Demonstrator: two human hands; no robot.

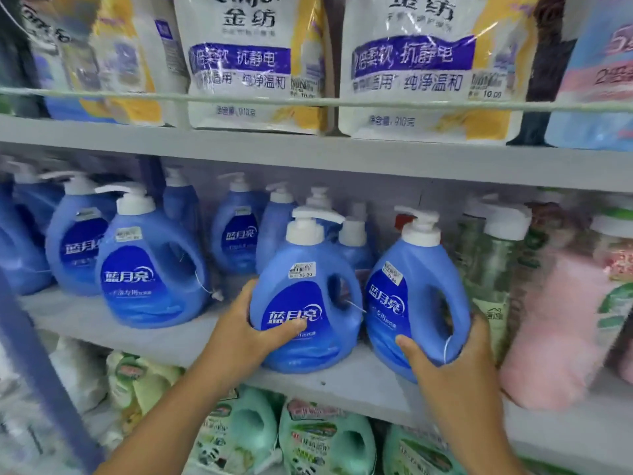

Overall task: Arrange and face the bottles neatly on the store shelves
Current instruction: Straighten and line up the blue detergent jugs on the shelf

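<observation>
Bottles of blue detergent stand along the middle shelf (102, 323), and the head view shows two of them at the front edge in the person's hands. The left hand (246, 332) curls round the left flank of the centre bottle (305, 303), thumb lying across the lower label, so it grips that bottle. The right hand (455, 358) wraps the lower right of the right bottle (416, 303), thumb on its front and fingers (478, 329) behind the handle side. Both bottles stand upright, long axis vertical, nearly touching each other. The centre bottle's label faces out; the right bottle is turned a little leftward, so the coming move probably turns on twisting it square with the right hand, which is the nearer one. A third front bottle (150, 265) stands well apart to the left, with more blue bottles behind. On the shelf above, white refill pouches (253, 63) lean behind a rail. Below, green bottles (325, 440) fill the lower shelf. Pink bottles (555, 320) stand just beside the right hand.
</observation>
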